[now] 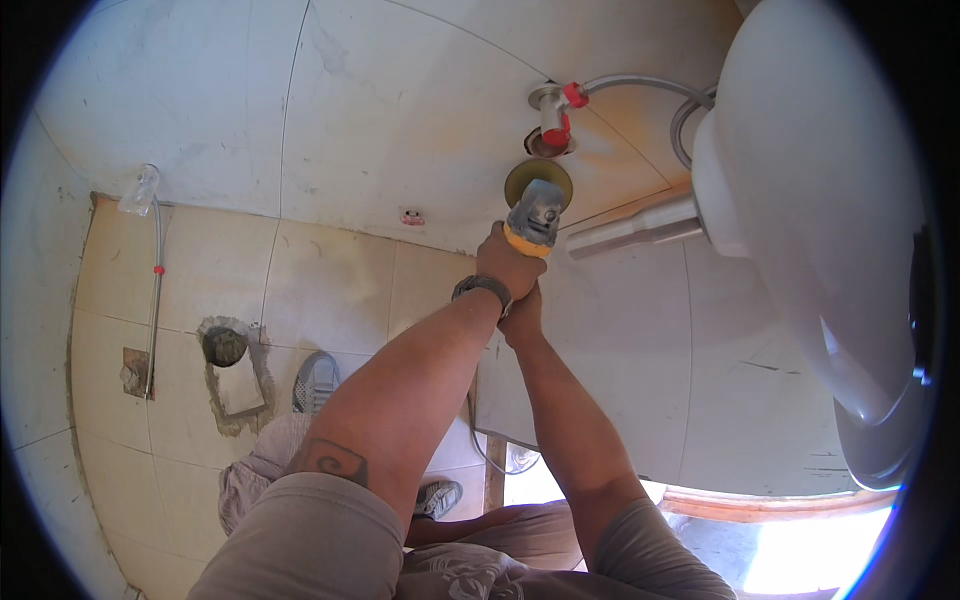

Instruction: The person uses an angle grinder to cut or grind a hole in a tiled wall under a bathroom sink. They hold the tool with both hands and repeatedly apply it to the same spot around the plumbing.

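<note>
An angle grinder (537,213), grey at the head with a yellow-orange body, is held out in front of me with its round disc (520,180) against or just before the tiled wall. My left hand (508,262), with a dark watch on the wrist, is closed around the grinder just behind its head. Below it, my right hand (522,312) is closed on the rear of the tool, mostly hidden by the left hand and wrist. Just above the disc is a round pipe hole (562,150) in the wall, below an angle valve (550,112) with red parts.
A white washbasin (820,200) fills the right side, its metal drain pipe (630,228) jutting toward my hands. A braided hose (640,80) runs from the valve toward it. Left, another hose (156,300) hangs near a floor drain hole (224,345). A cable (474,430) lies below my arms.
</note>
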Motion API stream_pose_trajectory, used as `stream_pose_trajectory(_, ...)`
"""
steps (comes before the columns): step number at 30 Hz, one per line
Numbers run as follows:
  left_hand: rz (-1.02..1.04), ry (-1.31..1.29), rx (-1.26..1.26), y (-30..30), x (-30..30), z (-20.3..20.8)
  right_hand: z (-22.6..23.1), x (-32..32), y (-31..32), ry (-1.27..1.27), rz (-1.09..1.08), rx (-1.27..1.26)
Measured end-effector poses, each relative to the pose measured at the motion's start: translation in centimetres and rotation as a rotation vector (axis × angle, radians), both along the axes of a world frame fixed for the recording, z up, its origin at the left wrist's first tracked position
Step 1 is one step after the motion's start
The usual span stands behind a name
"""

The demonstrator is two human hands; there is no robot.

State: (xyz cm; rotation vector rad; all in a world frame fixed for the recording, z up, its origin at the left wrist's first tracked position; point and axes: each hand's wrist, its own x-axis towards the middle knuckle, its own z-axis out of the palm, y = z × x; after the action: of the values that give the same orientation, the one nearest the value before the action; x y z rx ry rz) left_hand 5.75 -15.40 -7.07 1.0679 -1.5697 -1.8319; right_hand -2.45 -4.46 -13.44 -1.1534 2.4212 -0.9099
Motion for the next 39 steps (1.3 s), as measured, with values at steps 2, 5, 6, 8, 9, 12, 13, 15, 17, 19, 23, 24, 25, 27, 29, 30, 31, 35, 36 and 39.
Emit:
stream_pose_trajectory(2, 0.014, 0.027, -0.014, 0.1, -0.1, -0.1, -0.2, 0.0, 0.1, 0.031, 0.019, -0.004)
stream_pose_trajectory(5, 0.035, 0.049, -0.038, 0.2, -0.1, 0.0, -0.2, -0.3, -0.2, -0.086, 0.02, -0.108)
stream_pose_trajectory(6, 0.048, 0.046, -0.037, 0.1, -0.2, 0.1, 0.0, -0.5, -0.2, -0.075, 0.021, -0.086)
stream_pose_trajectory(8, 0.052, 0.035, -0.019, 0.0, -0.3, 0.2, 0.3, -0.8, -0.5, -0.052, 0.033, -0.062)
stream_pose_trajectory(9, 0.043, 0.026, -0.007, -0.1, -0.3, 0.2, 0.4, -0.8, -0.5, -0.039, 0.042, -0.063)
stream_pose_trajectory(12, 0.023, -0.001, -0.003, -0.2, -0.3, 0.1, 0.5, -0.5, -0.7, 0.089, 0.041, -0.063)
stream_pose_trajectory(13, 0.02, -0.016, -0.004, -0.2, -0.3, 0.1, 0.5, -0.3, -0.7, 0.145, 0.036, -0.061)
stream_pose_trajectory(15, 0.026, -0.009, -0.013, -0.2, -0.3, -0.1, 0.5, 0.0, -0.6, 0.04, 0.017, -0.006)
stream_pose_trajectory(17, 0.033, 0.0, -0.03, -0.1, -0.3, -0.2, 0.5, 0.1, -0.5, -0.008, 0.012, -0.001)
stream_pose_trajectory(19, 0.041, 0.009, -0.05, -0.1, -0.3, -0.2, 0.4, 0.0, -0.5, 0.0, 0.027, -0.03)
stream_pose_trajectory(23, 0.02, -0.007, -0.039, -0.3, -0.5, 0.0, 0.1, -0.8, -0.5, -0.003, 0.051, -0.03)
stream_pose_trajectory(24, 0.009, -0.018, -0.039, -0.3, -0.5, 0.0, -0.1, -0.9, -0.6, -0.019, 0.04, -0.036)
stream_pose_trajectory(25, 0.002, -0.034, -0.037, -0.4, -0.6, 0.0, -0.2, -0.9, -0.6, -0.028, 0.017, -0.032)
stream_pose_trajectory(27, -0.006, -0.02, -0.041, -0.2, -0.6, 0.1, -0.4, -0.8, -0.4, -0.106, 0.014, -0.099)
stream_pose_trajectory(29, 0.002, -0.001, -0.039, -0.1, -0.6, 0.0, -0.5, -0.6, -0.3, -0.063, 0.032, -0.106)
stream_pose_trajectory(30, 0.013, 0.012, -0.034, -0.1, -0.6, -0.1, -0.4, -0.6, -0.2, 0.015, 0.056, -0.084)
stream_pose_trajectory(31, 0.028, 0.023, -0.029, -0.1, -0.7, -0.2, -0.4, -0.6, -0.2, 0.11, 0.068, -0.047)
stream_pose_trajectory(35, -0.005, -0.021, -0.039, -0.4, -0.9, -0.3, -0.3, -0.7, -0.5, -0.077, 0.029, -0.113)
stream_pose_trajectory(36, -0.018, -0.041, -0.057, -0.4, -0.9, -0.3, -0.3, -0.7, -0.5, -0.099, 0.017, -0.111)
stream_pose_trajectory(39, -0.04, -0.041, -0.062, -0.4, -0.9, -0.2, -0.3, -0.3, -0.4, -0.065, 0.015, -0.104)
